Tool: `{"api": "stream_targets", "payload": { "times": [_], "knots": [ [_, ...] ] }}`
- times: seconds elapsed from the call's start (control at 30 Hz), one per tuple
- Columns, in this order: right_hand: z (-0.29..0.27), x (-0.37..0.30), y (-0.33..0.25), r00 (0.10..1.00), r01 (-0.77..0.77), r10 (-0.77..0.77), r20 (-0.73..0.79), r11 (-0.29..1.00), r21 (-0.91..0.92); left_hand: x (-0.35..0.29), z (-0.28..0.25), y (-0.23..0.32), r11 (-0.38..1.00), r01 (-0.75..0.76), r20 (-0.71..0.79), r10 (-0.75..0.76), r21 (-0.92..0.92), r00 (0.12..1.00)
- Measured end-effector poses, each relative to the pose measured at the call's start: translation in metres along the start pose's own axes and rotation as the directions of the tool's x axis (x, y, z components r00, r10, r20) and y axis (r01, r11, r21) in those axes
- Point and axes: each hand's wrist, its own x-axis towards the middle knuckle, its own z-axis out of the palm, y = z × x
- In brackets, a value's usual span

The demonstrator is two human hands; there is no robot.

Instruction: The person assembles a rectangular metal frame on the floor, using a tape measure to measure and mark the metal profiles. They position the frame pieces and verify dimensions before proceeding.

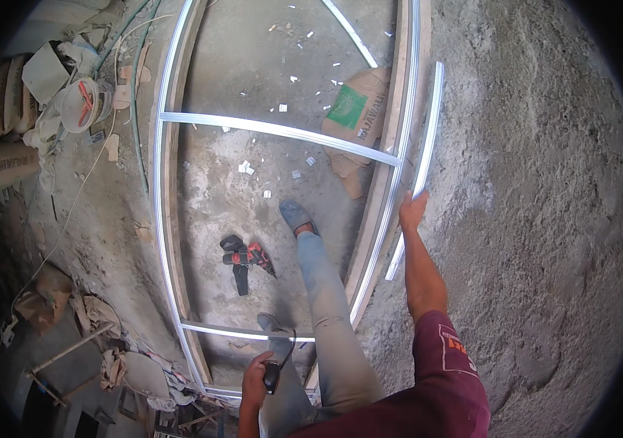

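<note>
My right hand (413,212) is closed around a loose, silvery metal profile strip (430,124). The strip runs lengthwise outside the right rail of a long metal frame (282,131) with cross bars. Near the lower cross bar, my left hand (254,379) grips a small black rounded object (273,378) with a thin black cord curving up from it; its exact kind does not show. Between the frame's side rails, a red and black power tool (253,255), looking like a cordless drill, lies on the concrete beside other black parts. My legs stand inside the frame.
A torn brown paper sack (355,117) lies under the upper cross bar, with small metal offcuts scattered around. At the left are a white bucket (82,106), stacked sacks (9,102), a green hose (135,102) and a thin cable. Rough concrete (530,219) stretches along the right.
</note>
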Motion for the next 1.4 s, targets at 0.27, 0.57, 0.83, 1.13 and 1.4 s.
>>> {"api": "stream_targets", "payload": {
  "times": [0.27, 0.57, 0.83, 1.13, 1.4],
  "knots": [
    [0.028, 0.049, -0.016, 0.996, 0.032, -0.033, 0.087, 0.999, 0.017, 0.039, -0.008, -0.029, 0.997, -0.014, 0.008, 0.014, 0.081, 1.0],
    [-0.072, -0.163, -0.152, 0.447, 0.207, -0.389, 0.806, 0.921, 0.33, 0.051, -0.018, -0.066, 0.958, -0.28, -0.1, 0.273, -0.063, 0.957],
    [-0.2, -0.463, -0.202, -0.437, -0.128, -0.247, 0.865, 0.969, 0.212, -0.022, -0.077, -0.111, 0.778, -0.626, -0.234, 0.617, 0.04, 0.751],
    [-0.242, -0.633, -0.196, -0.681, 0.194, 0.009, 0.732, 0.966, 0.168, -0.103, -0.173, -0.274, 0.653, -0.755, -0.369, 0.717, 0.057, 0.592],
    [-0.279, -0.702, -0.22, -0.626, 0.057, 0.035, 0.779, 0.998, 0.0, -0.151, -0.2, -0.325, 0.652, -0.754, -0.476, 0.638, -0.085, 0.605]
  ]
}}
